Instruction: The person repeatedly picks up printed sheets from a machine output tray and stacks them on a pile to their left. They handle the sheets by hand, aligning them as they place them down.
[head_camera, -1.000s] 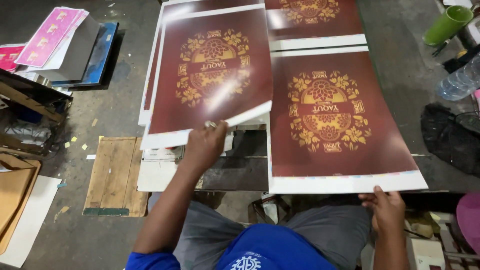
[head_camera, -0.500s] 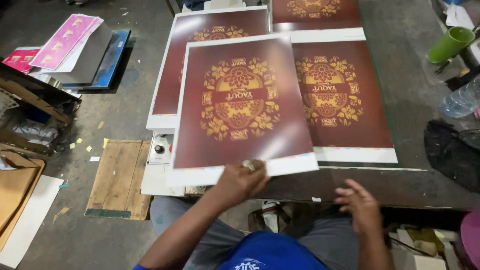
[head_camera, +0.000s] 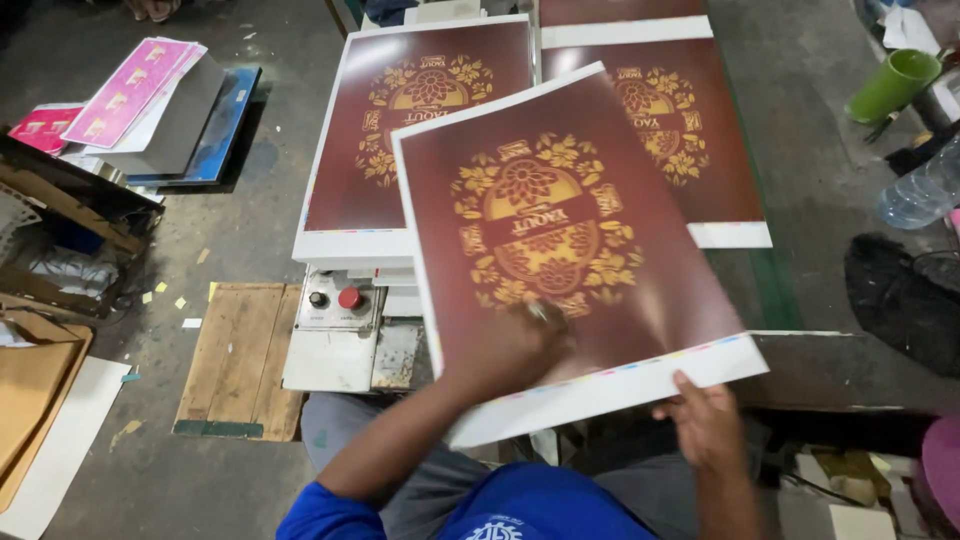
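Observation:
A large dark red printed sheet (head_camera: 590, 200) with a gold flower ornament and a white border is lifted and tilted above the machine. My left hand (head_camera: 505, 350) presses on its lower middle from on top. My right hand (head_camera: 705, 420) grips its white bottom edge near the right corner. Under it, on the left, lies a stack of like sheets (head_camera: 400, 120). Another like sheet (head_camera: 700, 130) lies flat to the right on the dark table (head_camera: 800, 190).
A grey control box with a red button (head_camera: 349, 298) sits below the left stack. A wooden board (head_camera: 235, 360) lies on the floor at left, pink prints (head_camera: 135, 90) further back. A green cup (head_camera: 892, 85), a plastic bottle (head_camera: 920, 190) and a black bag (head_camera: 900, 295) are at right.
The lifted sheet has swung from the left stack toward the right and nearer to me. My right hand has come up and taken its bottom edge.

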